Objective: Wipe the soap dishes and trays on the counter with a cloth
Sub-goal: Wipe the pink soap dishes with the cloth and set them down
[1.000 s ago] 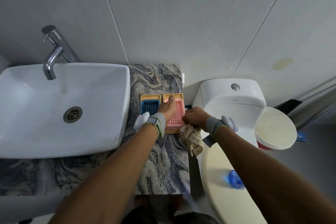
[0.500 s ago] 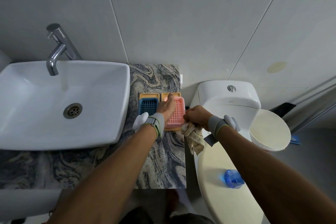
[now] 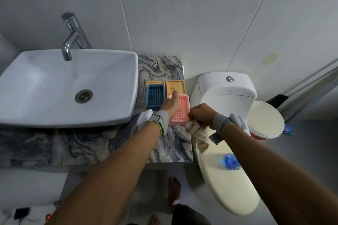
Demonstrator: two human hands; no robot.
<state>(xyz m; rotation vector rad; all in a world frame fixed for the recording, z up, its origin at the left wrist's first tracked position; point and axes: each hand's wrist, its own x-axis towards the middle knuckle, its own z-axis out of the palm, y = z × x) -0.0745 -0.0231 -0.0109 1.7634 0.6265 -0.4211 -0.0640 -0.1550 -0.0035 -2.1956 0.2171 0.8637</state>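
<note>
A pink grid soap dish lies on the marbled counter, partly over the near end of a bare wooden tray. My left hand rests on the dish's left edge with its fingers stretched out. To the left, a blue grid soap dish sits on a second wooden tray. My right hand grips a bunched beige cloth at the pink dish's near right corner. The cloth hangs down past the counter's right edge.
A white basin with a chrome tap fills the counter's left. Right of the counter stands a toilet, with a blue object on its shut lid. A white bucket stands beside it. My bare feet are below.
The pink dish has slid toward me, baring more of the wooden tray behind it. Both hands stayed on the dish and the cloth.
</note>
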